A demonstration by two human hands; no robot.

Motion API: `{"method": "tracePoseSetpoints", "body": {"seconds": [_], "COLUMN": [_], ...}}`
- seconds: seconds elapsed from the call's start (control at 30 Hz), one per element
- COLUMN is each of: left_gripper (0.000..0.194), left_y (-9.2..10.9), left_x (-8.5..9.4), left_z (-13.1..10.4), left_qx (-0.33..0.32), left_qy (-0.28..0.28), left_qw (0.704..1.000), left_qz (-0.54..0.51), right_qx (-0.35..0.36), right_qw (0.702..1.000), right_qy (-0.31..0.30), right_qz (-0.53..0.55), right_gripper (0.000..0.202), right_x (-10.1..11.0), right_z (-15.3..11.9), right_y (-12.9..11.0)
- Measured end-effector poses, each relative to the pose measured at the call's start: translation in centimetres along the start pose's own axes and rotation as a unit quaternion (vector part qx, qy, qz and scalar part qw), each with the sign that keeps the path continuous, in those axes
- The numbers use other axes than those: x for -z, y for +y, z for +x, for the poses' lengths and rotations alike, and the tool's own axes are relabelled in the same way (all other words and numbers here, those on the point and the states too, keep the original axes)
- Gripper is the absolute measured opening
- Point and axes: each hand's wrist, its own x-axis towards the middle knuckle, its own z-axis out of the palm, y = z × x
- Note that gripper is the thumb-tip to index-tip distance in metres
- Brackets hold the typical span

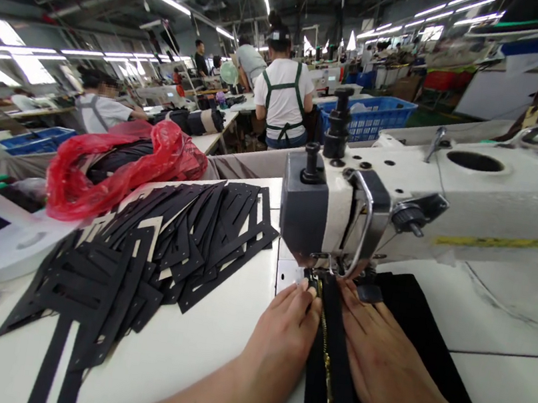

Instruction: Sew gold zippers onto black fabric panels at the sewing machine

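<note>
In the head view, both forearms are reaching forward from the bottom edge onto the white desk (206, 354), palms down. The left hand (281, 338) is lying flat with its fingers stretched out and close together, pressing on the left edge of a black zipper strip (328, 345); it is gripping nothing, only holding the strip down. The right hand (377, 359) is doing the same on the right, open and flat, fingers pointing toward the needle area and resting on the black cloth (429, 347) beside the strip. The strip is lying between the two hands, its long axis running from the bottom edge up and slightly left to the foot of the sewing machine (349, 207), with a line of gold teeth along its middle. The needle and foot are hard to make out, being tucked under the grey machine head and partly behind the fingertips. The strip's near end is being cut off by the frame. To the left, a fanned pile of black cut pieces (166, 247) is lying on the desk, with a red plastic bag (117, 165) behind it.
</note>
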Motion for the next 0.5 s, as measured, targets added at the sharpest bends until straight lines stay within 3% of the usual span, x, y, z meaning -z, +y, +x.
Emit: {"method": "tracePoseSetpoints", "body": {"seconds": [0.5], "left_gripper": [0.027], "left_y": [-0.56], "left_x": [-0.05], "left_z": [0.29], "left_qx": [0.012], "left_qy": [-0.005], "left_qw": [1.000], "left_qz": [-0.020], "right_qx": [-0.048], "right_qw": [0.995], "right_qy": [-0.012], "right_qz": [0.084], "right_gripper": [0.044], "right_x": [-0.34], "right_z": [0.50], "right_y": [0.27]}}
